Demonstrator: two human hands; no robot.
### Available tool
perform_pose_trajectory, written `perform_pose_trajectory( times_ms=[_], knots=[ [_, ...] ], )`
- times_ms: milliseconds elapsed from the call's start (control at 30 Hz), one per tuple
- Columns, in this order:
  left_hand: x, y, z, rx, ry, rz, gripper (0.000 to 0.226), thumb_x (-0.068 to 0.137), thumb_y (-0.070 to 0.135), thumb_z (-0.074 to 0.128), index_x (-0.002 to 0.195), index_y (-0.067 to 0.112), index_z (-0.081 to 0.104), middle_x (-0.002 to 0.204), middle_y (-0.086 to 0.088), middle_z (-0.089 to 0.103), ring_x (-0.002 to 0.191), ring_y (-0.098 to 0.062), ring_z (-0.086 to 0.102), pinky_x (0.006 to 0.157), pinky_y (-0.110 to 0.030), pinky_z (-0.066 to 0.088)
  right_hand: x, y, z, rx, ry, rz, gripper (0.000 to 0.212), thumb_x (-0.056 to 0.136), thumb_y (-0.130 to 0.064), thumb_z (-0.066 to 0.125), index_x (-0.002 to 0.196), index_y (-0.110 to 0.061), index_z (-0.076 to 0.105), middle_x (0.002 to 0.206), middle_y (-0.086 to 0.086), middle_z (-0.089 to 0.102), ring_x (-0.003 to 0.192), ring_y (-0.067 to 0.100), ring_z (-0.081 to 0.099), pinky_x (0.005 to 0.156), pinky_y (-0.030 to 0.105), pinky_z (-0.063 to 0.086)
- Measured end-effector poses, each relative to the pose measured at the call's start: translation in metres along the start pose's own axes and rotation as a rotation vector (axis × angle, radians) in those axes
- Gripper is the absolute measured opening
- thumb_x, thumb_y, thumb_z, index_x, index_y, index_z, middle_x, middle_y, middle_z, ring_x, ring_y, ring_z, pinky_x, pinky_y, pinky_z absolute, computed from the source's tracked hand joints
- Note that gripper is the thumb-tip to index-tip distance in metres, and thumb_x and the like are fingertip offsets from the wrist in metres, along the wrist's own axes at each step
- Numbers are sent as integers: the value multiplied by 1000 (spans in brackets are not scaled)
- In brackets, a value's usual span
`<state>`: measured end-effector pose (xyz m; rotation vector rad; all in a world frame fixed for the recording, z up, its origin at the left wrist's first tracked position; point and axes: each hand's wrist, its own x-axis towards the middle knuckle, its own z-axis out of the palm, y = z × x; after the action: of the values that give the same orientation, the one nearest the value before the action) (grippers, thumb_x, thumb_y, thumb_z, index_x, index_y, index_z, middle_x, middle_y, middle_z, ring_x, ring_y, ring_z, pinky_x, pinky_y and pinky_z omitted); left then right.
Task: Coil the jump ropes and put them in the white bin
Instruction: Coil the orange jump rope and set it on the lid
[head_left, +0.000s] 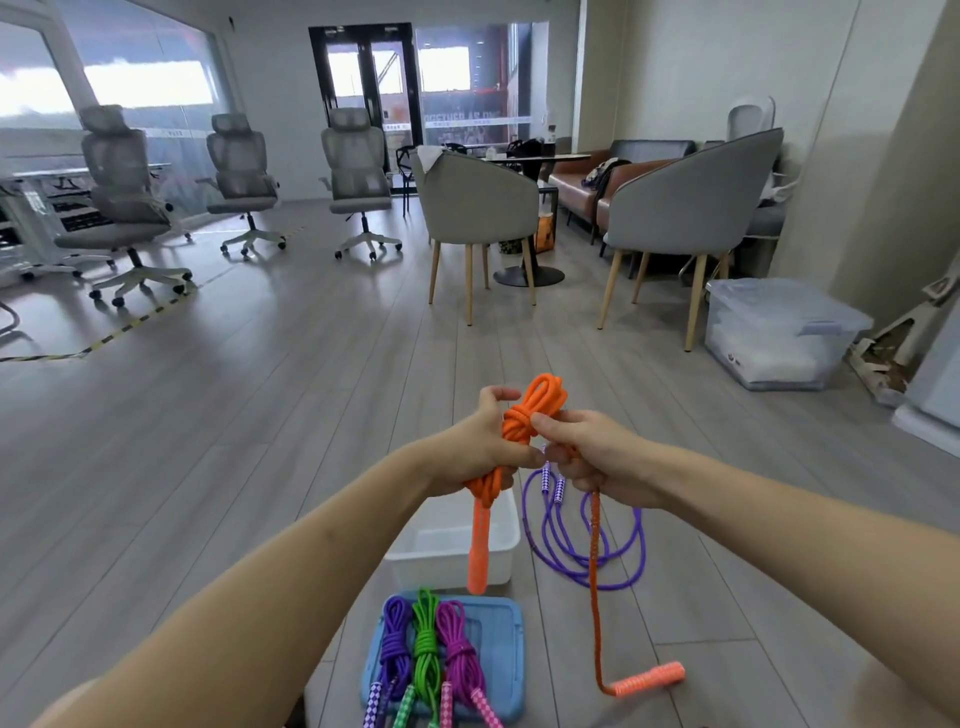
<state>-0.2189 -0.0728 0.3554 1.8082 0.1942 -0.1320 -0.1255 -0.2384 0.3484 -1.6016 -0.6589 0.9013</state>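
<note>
I hold an orange jump rope (537, 402) bundled into a coil in front of me. My left hand (480, 441) grips the coil's lower part, and one orange handle (478, 551) hangs below it. My right hand (582, 449) pinches the wraps round the coil's middle, and the loose end runs down from it to the second handle (649, 678) on the floor. The white bin (498, 540) stands on the floor under my hands. A purple rope (576, 545) lies uncoiled to the bin's right.
Three coiled ropes, purple (392, 639), green (426, 642) and magenta (460, 649), lie on a blue lid (501, 654) near me. A clear storage box (774, 332) stands at the right. Grey armchairs (480, 208) and office chairs (124, 192) stand further back on the wood floor.
</note>
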Motion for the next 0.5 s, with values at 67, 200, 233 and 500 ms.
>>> perform_pose_trajectory(
  times_ms=[67,200,233,500],
  knots=[
    [-3,4,-3,6,-33,4,100,87,2,76,150,43,10,97,-17,54,64,-18,57,71,-37,55,-2,-4,-2,29,-73,-5,25,104,-40,56,93,-19,62,65,-4,33,54,9,24,47,22,20],
    [-8,9,-2,17,14,35,120,87,2,75,154,49,-13,96,-19,58,70,-21,59,76,-36,57,0,-11,2,-53,0,-137,24,105,-34,56,102,-14,67,57,-9,37,49,6,28,46,22,24],
    [-9,9,-2,35,30,45,122,87,0,74,153,49,-16,98,-21,59,72,-22,60,76,-35,57,1,-13,4,-96,35,-165,25,105,-34,56,107,-13,69,55,-11,41,48,5,31,46,21,27],
    [-15,4,-1,218,113,124,76,91,0,66,147,29,23,102,-17,69,87,-26,75,82,-36,62,3,-20,12,-196,257,-249,25,106,-34,53,117,-18,69,50,-25,57,51,-6,52,57,15,33]
  ],
)
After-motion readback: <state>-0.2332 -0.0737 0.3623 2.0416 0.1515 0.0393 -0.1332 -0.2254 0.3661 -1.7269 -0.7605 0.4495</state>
